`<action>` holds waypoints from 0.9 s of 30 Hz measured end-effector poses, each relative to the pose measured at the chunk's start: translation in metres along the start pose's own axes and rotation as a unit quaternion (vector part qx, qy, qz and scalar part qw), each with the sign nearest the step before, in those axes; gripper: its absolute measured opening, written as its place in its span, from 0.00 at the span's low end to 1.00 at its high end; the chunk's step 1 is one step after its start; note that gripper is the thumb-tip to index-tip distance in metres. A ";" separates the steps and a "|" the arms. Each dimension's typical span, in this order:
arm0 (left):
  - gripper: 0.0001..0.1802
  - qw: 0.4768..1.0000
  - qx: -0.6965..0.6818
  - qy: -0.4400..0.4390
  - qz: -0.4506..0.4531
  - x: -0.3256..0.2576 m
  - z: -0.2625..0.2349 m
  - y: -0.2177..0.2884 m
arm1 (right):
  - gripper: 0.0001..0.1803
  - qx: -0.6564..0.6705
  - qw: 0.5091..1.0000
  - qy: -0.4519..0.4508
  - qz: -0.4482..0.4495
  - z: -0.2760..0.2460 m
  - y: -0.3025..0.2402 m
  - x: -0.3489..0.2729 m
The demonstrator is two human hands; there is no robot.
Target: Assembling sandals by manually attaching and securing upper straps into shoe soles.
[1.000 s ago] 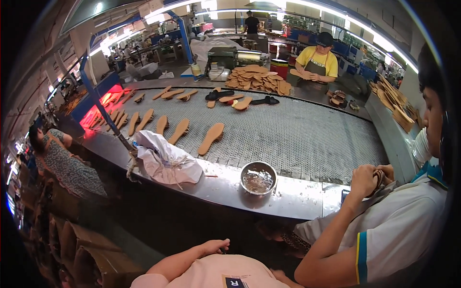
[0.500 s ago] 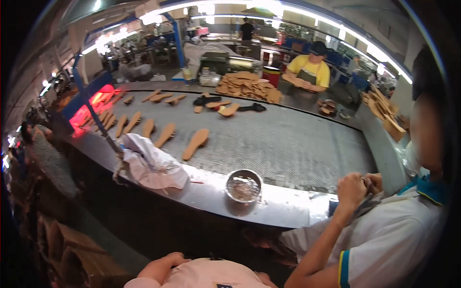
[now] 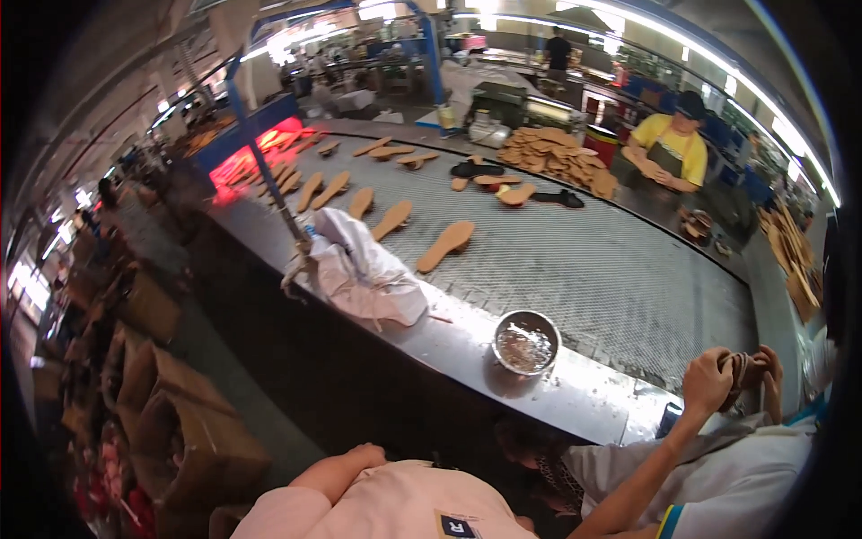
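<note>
My left hand point(image 3: 366, 455) rests against the front of my light shirt, low in the picture. Its fingers are mostly hidden, and nothing shows in it. My right hand is out of sight. Ahead of me a metal bowl point(image 3: 526, 343) with some pale, shiny contents stands on the steel edge of a conveyor. Tan shoe soles point(image 3: 446, 247) lie spread over the grey mesh belt point(image 3: 575, 269), some near a red-lit opening point(image 3: 260, 153) at the far left. Among them are dark sandals point(image 3: 561, 198).
A white sack point(image 3: 364, 269) lies on the near edge beside a blue post. At right, a co-worker's hands point(image 3: 709, 382) hold a brown piece. Across the belt, another person in yellow point(image 3: 673, 148) stands by a sole pile point(image 3: 552, 157). Cardboard boxes point(image 3: 193, 422) stand at lower left.
My view has turned left, so the belt and bowl appear farther right. The co-worker at right has raised the brown piece. The person in yellow has brought their hands together, no sole visible.
</note>
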State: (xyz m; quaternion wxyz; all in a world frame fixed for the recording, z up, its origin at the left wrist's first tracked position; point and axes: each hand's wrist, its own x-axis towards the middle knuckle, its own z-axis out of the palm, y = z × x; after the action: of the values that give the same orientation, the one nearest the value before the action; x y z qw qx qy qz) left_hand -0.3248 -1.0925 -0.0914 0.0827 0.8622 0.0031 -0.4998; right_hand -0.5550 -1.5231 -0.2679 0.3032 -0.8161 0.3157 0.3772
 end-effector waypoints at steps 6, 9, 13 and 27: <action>0.39 0.999 -0.007 0.007 -0.044 -0.012 -0.006 0.016 | 0.24 -0.590 0.781 0.096 0.178 -0.304 -0.076 0.007; 0.40 0.999 -0.017 0.004 -0.047 -0.020 -0.007 0.018 | 0.21 -0.796 0.536 0.142 0.242 -0.433 -0.090 0.007; 0.41 0.999 -0.006 0.000 -0.036 -0.011 -0.008 0.031 | 0.17 -0.928 0.128 0.161 0.309 -0.565 -0.065 -0.007; 0.42 0.992 -0.090 0.039 -0.085 -0.024 -0.021 0.017 | 0.19 -0.912 0.055 0.391 0.109 -0.454 -0.152 0.050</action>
State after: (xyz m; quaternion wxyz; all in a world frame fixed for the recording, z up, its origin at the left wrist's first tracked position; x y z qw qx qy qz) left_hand -0.3174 -1.1046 -0.0583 0.1171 0.8669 0.1242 -0.4684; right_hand -0.2235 -1.7764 -0.0278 -0.8925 -0.4344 -0.1193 0.0221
